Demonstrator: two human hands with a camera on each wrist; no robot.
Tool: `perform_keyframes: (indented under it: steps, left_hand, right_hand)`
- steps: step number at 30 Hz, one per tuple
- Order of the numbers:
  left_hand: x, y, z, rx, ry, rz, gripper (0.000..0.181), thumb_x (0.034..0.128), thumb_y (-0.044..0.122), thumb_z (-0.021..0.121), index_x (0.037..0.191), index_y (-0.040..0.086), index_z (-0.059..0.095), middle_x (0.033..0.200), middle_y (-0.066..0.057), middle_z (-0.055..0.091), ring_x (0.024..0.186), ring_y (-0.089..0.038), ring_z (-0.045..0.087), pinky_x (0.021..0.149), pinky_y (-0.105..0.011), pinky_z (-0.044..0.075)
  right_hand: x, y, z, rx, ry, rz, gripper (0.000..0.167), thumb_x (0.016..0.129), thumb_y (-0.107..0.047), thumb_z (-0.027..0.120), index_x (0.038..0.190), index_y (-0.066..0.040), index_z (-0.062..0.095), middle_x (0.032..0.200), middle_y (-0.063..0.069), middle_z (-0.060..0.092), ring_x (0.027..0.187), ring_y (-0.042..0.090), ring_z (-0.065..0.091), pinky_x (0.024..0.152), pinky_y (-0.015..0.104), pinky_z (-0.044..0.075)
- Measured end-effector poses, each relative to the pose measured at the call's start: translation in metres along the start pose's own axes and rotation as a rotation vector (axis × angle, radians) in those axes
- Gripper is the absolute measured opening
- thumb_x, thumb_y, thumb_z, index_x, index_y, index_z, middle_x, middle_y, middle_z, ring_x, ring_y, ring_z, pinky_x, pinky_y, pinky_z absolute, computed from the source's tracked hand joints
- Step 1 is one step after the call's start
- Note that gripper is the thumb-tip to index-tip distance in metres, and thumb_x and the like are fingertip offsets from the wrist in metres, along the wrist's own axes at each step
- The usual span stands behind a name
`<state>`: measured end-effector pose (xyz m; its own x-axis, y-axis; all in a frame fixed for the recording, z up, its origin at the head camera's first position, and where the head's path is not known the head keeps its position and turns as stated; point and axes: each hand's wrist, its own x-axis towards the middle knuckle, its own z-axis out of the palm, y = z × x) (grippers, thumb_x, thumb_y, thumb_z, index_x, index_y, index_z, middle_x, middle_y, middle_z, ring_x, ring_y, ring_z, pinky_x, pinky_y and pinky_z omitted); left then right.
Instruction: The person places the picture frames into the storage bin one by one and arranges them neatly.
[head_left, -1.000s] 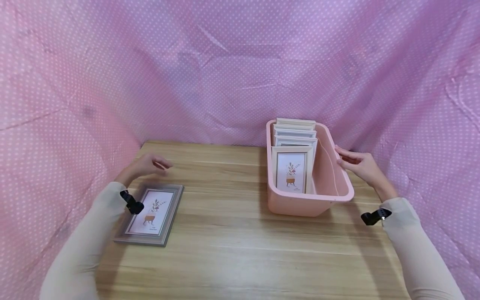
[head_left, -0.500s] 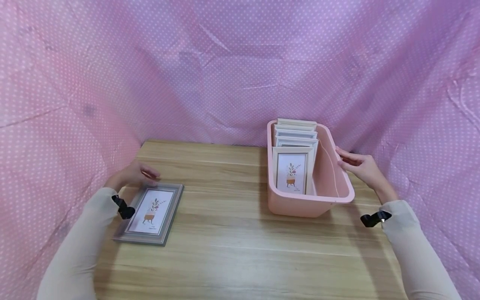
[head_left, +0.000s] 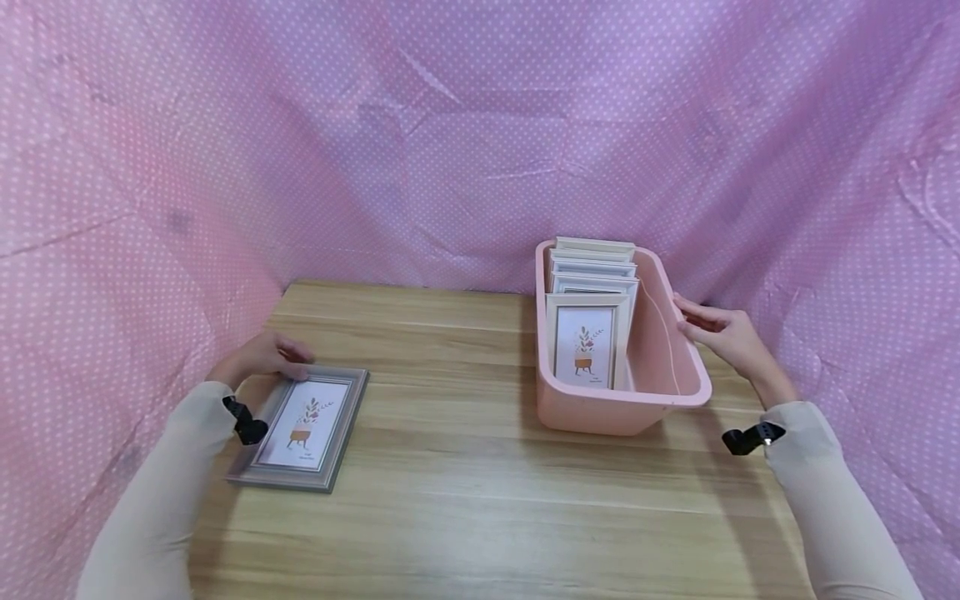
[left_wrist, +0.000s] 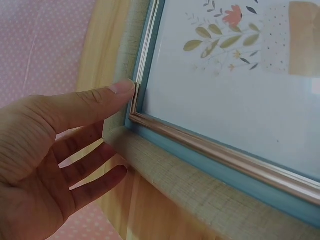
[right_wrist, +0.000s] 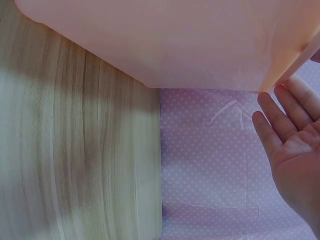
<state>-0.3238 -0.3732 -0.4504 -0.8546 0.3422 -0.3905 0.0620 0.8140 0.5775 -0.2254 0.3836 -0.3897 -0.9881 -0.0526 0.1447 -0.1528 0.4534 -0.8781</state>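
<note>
My left hand (head_left: 262, 358) pinches the far left corner of a grey picture frame (head_left: 347, 429) that lies face up on the table. In the left wrist view the thumb (left_wrist: 95, 106) presses on the frame's front border while fingers reach past its outer edge. My right hand (head_left: 727, 337) holds the right rim of a pink plastic bin (head_left: 600, 417). From the right wrist, several fingers (right_wrist: 277, 117) touch the rim from below, and the thumb is mostly hidden. Inside the bin, several pale frames stand in a row, the nearest a cream picture frame (head_left: 551, 342).
The wood-grain table (head_left: 442, 467) carries the bin at the right and the grey frame at the left. A pink polka-dot cloth (head_left: 450, 167) hangs behind and along both sides. Black cameras sit on both wrists.
My left hand has moved left and down from above the table onto the corner of the grey picture frame, gripping it. The right hand stays at the bin's rim.
</note>
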Motion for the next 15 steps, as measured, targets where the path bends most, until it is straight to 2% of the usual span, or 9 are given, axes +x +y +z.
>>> perform_keyframes:
  steps: [5,11,15]
  left_hand:
    - [-0.0016,-0.0078,0.0038,-0.008,0.023,-0.028,0.042,0.0818,0.022,0.086,0.117,0.002,0.074,0.12,-0.02,0.073,0.109,-0.034,0.064,0.095,-0.051,0.052]
    - [-0.0029,-0.0103,0.0048,-0.018,0.027,-0.049,0.046,0.0795,0.023,0.088,0.118,0.001,0.073,0.117,-0.018,0.074,0.102,-0.028,0.062,0.086,-0.039,0.05]
    - [-0.0042,-0.0092,0.0053,-0.021,0.023,-0.055,0.047,0.0797,0.022,0.087,0.119,0.001,0.073,0.118,-0.018,0.073,0.103,-0.029,0.061,0.088,-0.042,0.048]
  right_hand:
    - [-0.0006,0.0009,-0.0006,-0.008,0.003,0.019,0.049,0.094,-0.006,0.071,0.138,0.008,0.054,0.131,-0.025,0.061,0.11,-0.018,0.059,0.087,0.004,0.05]
    - [-0.0014,0.0011,-0.0012,-0.015,0.001,0.035,0.049,0.095,-0.007,0.071,0.139,0.006,0.055,0.13,-0.027,0.061,0.109,-0.018,0.059,0.086,0.004,0.05]
    - [-0.0002,0.001,-0.0001,-0.006,0.003,0.03,0.049,0.094,-0.006,0.072,0.139,0.006,0.055,0.131,-0.025,0.061,0.11,-0.018,0.059,0.087,0.003,0.05]
